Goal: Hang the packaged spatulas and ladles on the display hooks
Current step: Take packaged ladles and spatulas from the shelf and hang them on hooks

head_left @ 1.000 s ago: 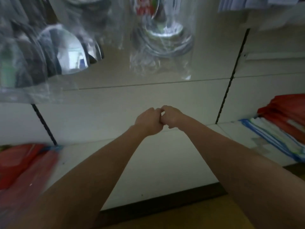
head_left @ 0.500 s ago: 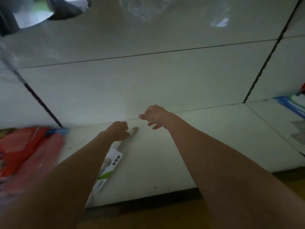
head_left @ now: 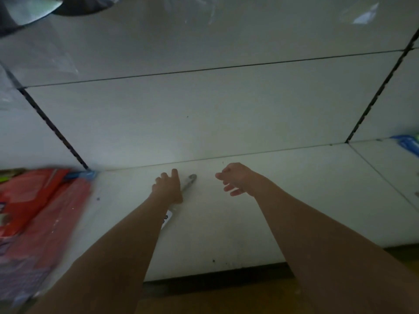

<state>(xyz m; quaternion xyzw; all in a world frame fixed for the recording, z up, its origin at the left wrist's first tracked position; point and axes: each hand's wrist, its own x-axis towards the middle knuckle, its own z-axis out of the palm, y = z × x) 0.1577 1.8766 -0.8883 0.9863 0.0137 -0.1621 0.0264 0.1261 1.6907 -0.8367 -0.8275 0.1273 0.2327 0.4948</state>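
A packaged utensil (head_left: 190, 180) lies on the white shelf (head_left: 226, 223). Its metal handle end points towards the back panel, and its card label (head_left: 168, 218) shows under my left wrist. My left hand (head_left: 167, 186) lies on top of the middle of the utensil with its fingers reaching forward; whether they grip it is hidden. My right hand (head_left: 235, 179) hovers above the shelf to the right of the utensil, fingers loosely spread, holding nothing. A shiny ladle bowl (head_left: 29, 10) in clear wrap hangs at the top left.
Red bags (head_left: 34, 200) are piled on the shelf at the left. Blue packaging (head_left: 408, 143) sits at the far right. Black slotted uprights (head_left: 52, 128) (head_left: 381, 91) run up the white back panel. The shelf's dark front edge (head_left: 215, 279) is near my forearms.
My hands were joined a second ago and have since parted. The view tipped down to the shelf. My left hand moved onto the utensil; my right hand opened and shifted right.
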